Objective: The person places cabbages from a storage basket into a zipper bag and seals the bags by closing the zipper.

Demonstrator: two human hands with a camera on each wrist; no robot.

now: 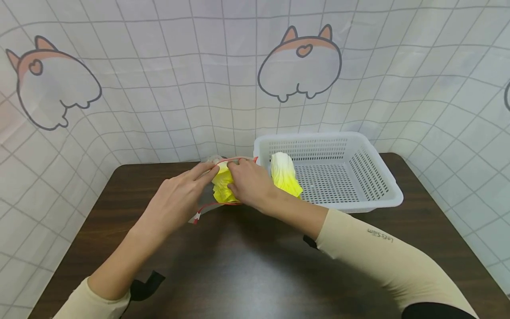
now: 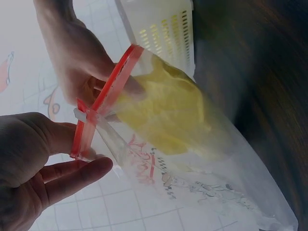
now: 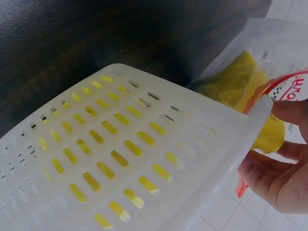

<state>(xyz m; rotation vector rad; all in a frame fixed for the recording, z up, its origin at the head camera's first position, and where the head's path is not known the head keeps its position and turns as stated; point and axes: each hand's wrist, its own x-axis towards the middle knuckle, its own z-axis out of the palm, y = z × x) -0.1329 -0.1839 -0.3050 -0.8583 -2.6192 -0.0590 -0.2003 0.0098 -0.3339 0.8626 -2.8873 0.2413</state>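
Note:
A clear zip bag [image 2: 231, 192] with a red zip edge and printed drawings hangs with its mouth spread. My left hand [image 1: 177, 192] pinches the red rim near the white slider [image 2: 80, 114], between thumb and fingers. A yellow toy napa cabbage [image 1: 222, 184] lies partly in the bag; its yellow leaves show through the plastic in the left wrist view. My right hand [image 1: 251, 181] reaches into the mouth and holds the cabbage, thumb on one side and fingers on the other in the right wrist view. The bag's far end is hidden in the head view.
Right of the bag, a white perforated basket [image 1: 382, 170] stands on the dark wooden table [image 1: 239, 274]. A second white-and-yellow toy cabbage [image 1: 284, 173] lies at its left end. A white gridded curtain [image 1: 175, 88] with cartoon prints hangs behind.

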